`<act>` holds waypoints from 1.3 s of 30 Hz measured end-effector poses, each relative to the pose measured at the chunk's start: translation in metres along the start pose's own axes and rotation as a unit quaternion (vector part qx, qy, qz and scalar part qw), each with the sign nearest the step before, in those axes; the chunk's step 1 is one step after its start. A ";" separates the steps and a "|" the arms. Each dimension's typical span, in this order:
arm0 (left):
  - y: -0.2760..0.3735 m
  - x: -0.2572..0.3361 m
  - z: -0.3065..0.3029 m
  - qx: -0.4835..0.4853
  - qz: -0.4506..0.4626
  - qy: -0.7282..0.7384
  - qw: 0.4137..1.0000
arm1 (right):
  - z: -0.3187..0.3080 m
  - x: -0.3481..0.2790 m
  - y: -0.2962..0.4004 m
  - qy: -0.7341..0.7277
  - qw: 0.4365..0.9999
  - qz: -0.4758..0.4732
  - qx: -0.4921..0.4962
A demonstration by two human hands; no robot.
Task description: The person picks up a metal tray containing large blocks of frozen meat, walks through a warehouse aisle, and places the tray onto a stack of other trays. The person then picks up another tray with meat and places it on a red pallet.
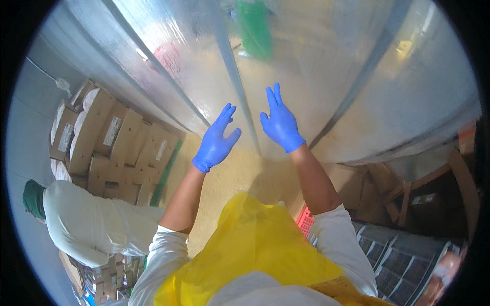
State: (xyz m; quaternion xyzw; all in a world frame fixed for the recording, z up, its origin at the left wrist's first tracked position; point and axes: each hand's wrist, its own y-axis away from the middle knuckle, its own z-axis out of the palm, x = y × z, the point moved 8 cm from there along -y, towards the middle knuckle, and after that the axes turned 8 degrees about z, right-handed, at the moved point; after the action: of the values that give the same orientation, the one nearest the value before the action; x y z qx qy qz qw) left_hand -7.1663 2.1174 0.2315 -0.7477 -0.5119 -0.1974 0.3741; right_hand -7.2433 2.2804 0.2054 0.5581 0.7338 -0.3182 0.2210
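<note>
Both of my hands wear blue disposable gloves and are held out in front of me. My left hand [217, 138] is empty, its thumb apart from the fingers. Slightly farther forward, my right hand [281, 121] is also empty, with fingers and thumb spread. Just ahead of them hangs a strip curtain of translucent plastic [306, 88]; whether a fingertip touches it, I cannot tell. Blurred through the plastic show a green shape [255, 28] and a pinkish-red mass [168, 59]. A yellow apron [252, 237] covers my front.
Cardboard boxes [126, 147] are stacked along the left wall. Close by on my left, a person [88, 218] in white clothing and a green cap bends over. A red plastic crate [305, 220] is beside my right arm. More cardboard boxes [344, 183] and dark crates [398, 264] stand to the right.
</note>
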 end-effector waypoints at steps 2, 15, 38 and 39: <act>-0.028 -0.017 -0.009 0.006 -0.003 0.002 1.000 | 0.004 0.002 -0.026 0.015 1.000 -0.007 0.013; -0.010 -0.239 0.036 -0.099 -0.214 -0.023 0.972 | -0.011 0.079 -0.163 0.064 0.990 0.030 0.126; 0.410 -0.140 0.130 0.352 -0.667 -0.014 0.657 | 0.055 0.008 -0.271 -0.432 0.892 -0.050 0.120; 0.415 -0.130 0.131 0.376 -0.662 -0.016 0.648 | 0.074 -0.033 -0.250 -0.417 0.904 -0.068 0.061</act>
State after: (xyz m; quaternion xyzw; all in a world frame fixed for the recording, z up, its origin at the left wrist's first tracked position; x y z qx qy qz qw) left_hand -6.8506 2.0553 -0.0886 -0.0081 -0.9068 -0.1712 0.3851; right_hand -7.4764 2.1618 0.2307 0.3355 0.5901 -0.5800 0.4504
